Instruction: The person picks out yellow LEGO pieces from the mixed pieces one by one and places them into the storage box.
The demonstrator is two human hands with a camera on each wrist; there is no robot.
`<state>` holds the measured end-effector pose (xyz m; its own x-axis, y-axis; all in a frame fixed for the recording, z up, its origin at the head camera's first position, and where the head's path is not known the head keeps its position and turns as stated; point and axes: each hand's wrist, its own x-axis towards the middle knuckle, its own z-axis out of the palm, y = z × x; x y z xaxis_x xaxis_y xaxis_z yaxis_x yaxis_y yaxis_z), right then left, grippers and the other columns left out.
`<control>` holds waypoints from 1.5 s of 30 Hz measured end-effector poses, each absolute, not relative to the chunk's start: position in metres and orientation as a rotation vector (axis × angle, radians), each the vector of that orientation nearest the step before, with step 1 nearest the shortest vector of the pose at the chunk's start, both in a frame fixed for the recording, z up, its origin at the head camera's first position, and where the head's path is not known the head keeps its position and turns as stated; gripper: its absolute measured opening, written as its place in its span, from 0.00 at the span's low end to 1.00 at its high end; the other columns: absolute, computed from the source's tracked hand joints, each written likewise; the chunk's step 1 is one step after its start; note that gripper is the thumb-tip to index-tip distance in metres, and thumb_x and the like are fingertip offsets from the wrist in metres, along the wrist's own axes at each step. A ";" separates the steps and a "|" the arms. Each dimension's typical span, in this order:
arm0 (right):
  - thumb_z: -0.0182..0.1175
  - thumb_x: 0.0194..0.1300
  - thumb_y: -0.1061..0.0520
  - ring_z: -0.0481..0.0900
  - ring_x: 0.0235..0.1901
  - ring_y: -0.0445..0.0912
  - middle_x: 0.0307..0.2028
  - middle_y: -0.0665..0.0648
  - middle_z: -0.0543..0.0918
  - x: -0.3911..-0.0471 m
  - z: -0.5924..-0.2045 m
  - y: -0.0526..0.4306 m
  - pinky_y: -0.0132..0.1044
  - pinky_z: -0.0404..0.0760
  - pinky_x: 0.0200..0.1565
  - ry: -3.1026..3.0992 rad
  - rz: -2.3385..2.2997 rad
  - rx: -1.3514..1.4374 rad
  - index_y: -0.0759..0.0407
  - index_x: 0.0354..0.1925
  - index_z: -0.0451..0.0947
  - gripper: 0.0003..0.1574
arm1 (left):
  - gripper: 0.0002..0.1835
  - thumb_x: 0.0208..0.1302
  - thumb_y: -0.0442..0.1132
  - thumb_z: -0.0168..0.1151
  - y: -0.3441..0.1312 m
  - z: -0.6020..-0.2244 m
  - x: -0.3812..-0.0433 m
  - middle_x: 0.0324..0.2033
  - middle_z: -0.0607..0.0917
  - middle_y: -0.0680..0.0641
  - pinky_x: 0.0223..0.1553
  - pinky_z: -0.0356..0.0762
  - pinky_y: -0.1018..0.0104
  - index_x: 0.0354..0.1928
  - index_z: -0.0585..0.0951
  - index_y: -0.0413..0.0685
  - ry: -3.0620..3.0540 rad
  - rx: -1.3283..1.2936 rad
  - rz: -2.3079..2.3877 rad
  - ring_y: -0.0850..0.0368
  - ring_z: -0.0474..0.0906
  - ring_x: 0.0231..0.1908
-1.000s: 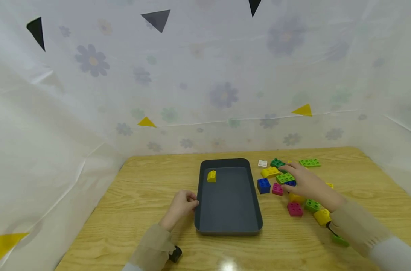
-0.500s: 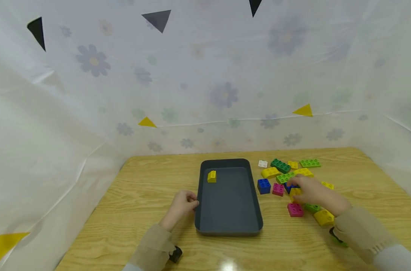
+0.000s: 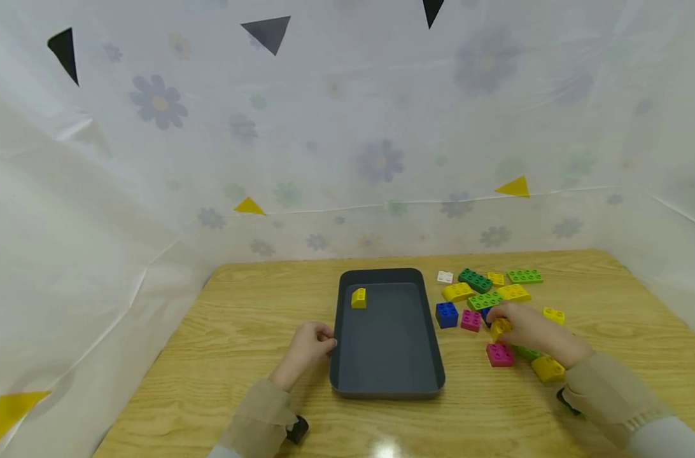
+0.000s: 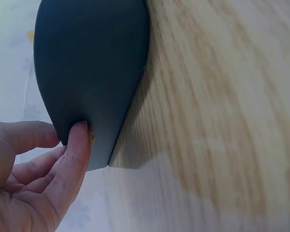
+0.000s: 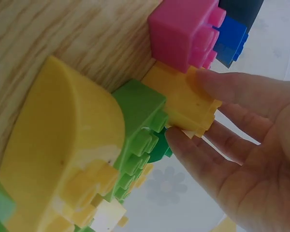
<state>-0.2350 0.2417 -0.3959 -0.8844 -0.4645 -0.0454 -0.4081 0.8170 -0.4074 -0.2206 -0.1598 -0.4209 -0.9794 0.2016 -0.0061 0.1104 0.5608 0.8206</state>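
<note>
My left hand [image 3: 308, 351] pinches the left rim of a dark grey tray [image 3: 433, 346]. In the left wrist view, one fingertip lies on the tray's outer wall [image 4: 92, 58], with the thumb at its edge. A small yellow sloped brick [image 3: 358, 298] sits inside the tray, toward the back left. To the right, my right hand [image 3: 527, 327] holds an orange-yellow toy brick [image 5: 183, 99] between thumb and fingers. Next to that brick stand a pink brick [image 5: 181, 31] and a light green brick [image 5: 140, 104]. A yellow curved brick [image 5: 63, 130] lies closer to the right wrist.
Several more bricks lie on the wooden table [image 3: 238, 305] right of the tray, among them a blue one [image 3: 447, 315], a dark green one [image 3: 475, 280], a white one [image 3: 445, 277] and a second pink one [image 3: 470, 320]. A flower-patterned white curtain [image 3: 324, 127] hangs behind.
My right hand has moved from over the light green brick toward me, and its fingers have come down around the orange-yellow brick. The left hand and tray have stayed put.
</note>
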 end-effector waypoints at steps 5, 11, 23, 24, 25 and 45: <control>0.65 0.48 0.71 0.76 0.40 0.60 0.38 0.63 0.78 -0.235 -0.395 0.241 0.49 0.80 0.39 2.858 -0.586 -0.700 0.70 0.40 0.76 0.17 | 0.04 0.56 0.25 0.58 -0.160 -0.420 -0.221 0.21 0.79 0.44 0.23 0.80 0.61 0.34 0.78 0.28 2.688 0.276 1.397 0.52 0.78 0.21; 0.65 0.49 0.70 0.75 0.41 0.61 0.39 0.65 0.78 -0.236 -0.393 0.242 0.49 0.80 0.39 2.837 -0.570 -0.702 0.70 0.40 0.76 0.17 | 0.04 0.56 0.25 0.58 -0.159 -0.419 -0.220 0.21 0.78 0.44 0.23 0.80 0.61 0.33 0.78 0.28 2.685 0.273 1.401 0.52 0.78 0.21; 0.65 0.49 0.70 0.76 0.37 0.56 0.37 0.64 0.78 -0.241 -0.369 0.240 0.48 0.80 0.38 2.830 -0.533 -0.721 0.73 0.41 0.75 0.18 | 0.04 0.56 0.25 0.58 -0.159 -0.419 -0.219 0.21 0.79 0.43 0.23 0.80 0.61 0.33 0.78 0.29 2.682 0.266 1.397 0.50 0.78 0.21; 0.65 0.49 0.70 0.76 0.37 0.55 0.37 0.64 0.78 -0.242 -0.366 0.239 0.47 0.80 0.37 2.830 -0.527 -0.731 0.73 0.42 0.75 0.18 | 0.04 0.56 0.25 0.58 -0.159 -0.419 -0.219 0.21 0.79 0.43 0.23 0.80 0.61 0.33 0.78 0.29 2.680 0.265 1.399 0.50 0.78 0.21; 0.64 0.50 0.70 0.76 0.36 0.55 0.37 0.63 0.78 -0.244 -0.363 0.238 0.46 0.80 0.37 2.828 -0.522 -0.736 0.73 0.42 0.75 0.18 | 0.04 0.56 0.25 0.58 -0.159 -0.419 -0.219 0.21 0.79 0.43 0.23 0.80 0.61 0.33 0.78 0.29 2.680 0.268 1.400 0.50 0.78 0.21; 0.62 0.53 0.70 0.75 0.39 0.55 0.40 0.64 0.77 -0.273 -0.300 0.196 0.49 0.79 0.42 2.886 -0.487 -0.850 0.71 0.43 0.76 0.16 | 0.04 0.56 0.25 0.58 -0.160 -0.419 -0.219 0.22 0.78 0.44 0.23 0.81 0.61 0.33 0.78 0.29 2.674 0.257 1.406 0.51 0.78 0.22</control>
<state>-0.2727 0.1963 -0.3001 -0.8404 -0.5419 -0.0002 -0.5118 0.7939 -0.3284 -0.2193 -0.1596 -0.4193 -0.9797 0.1998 -0.0182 0.0983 0.5571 0.8246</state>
